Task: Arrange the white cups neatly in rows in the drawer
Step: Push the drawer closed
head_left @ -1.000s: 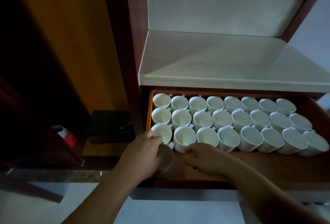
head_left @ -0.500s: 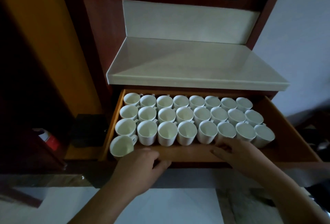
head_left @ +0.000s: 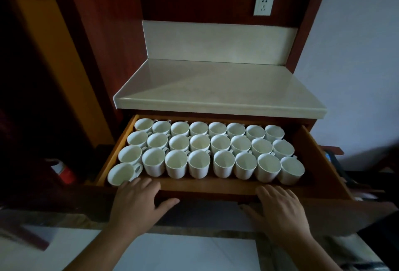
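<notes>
The wooden drawer [head_left: 319,158] is pulled out below a pale countertop. Several white cups [head_left: 199,142] stand upright in it in three straight rows. One extra white cup [head_left: 121,174] sits alone at the front left corner, starting a fourth row. My left hand [head_left: 136,203] lies flat on the drawer's front edge just in front of that cup, fingers spread, holding nothing. My right hand [head_left: 280,208] rests flat on the front edge toward the right, also with nothing in it.
The cream countertop [head_left: 218,89] overhangs the drawer's back. A wall socket [head_left: 263,5] sits above on the dark wood panel. A red and white can [head_left: 64,171] stands in the dark space to the left. White floor lies below the drawer front.
My left hand set a cup upright at the front left corner and let go. Both hands drew back onto the drawer's front edge. My head moved back and up.
</notes>
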### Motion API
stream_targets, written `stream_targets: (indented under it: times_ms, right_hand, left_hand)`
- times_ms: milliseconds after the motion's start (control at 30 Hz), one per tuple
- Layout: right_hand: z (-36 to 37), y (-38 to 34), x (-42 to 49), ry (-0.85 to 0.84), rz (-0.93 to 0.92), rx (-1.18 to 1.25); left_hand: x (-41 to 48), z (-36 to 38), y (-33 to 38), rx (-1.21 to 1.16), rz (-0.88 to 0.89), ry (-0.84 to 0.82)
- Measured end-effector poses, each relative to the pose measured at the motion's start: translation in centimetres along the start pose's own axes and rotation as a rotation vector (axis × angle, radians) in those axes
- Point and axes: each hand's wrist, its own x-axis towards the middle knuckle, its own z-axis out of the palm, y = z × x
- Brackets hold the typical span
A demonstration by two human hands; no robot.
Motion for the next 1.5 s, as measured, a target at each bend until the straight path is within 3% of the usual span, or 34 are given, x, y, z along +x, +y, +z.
stream_targets:
  times_ms: [233,700,1200,1267,1333,1400,1500]
  right_hand:
    - [2.0,1.5,3.1,0.094,-0.025,-0.017]
    - [4.9,3.4,14.4,0.114,0.018,-0.060]
    - [5.9,4.1,23.6,-0.033,0.107,-0.060]
    - [5.5,4.0,23.4,-0.014,0.159,0.067]
    - [5.2,4.0,21.9,0.150,0.293,0.217]
    - [5.2,4.2,19.7,0.288,0.581,0.404]
    - [6.4,4.7,18.3,0.215,0.965,0.706]
  left_hand:
    - [3.3,1.3,-0.3,0.044,0.001,-0.008]
    - [14.1,5.4,-2.8,0.057,0.013,0.008]
    - [23.1,9.0,-5.2,-0.016,-0.004,-0.010]
    - [22.1,9.2,-5.6,-0.171,-0.092,0.053]
    - [19.8,9.2,-5.4,-0.280,-0.282,0.176]
    - [17.6,8.9,-5.0,-0.474,-0.643,0.221]
    - [17.3,9.8,-5.8,-0.831,-1.031,0.184]
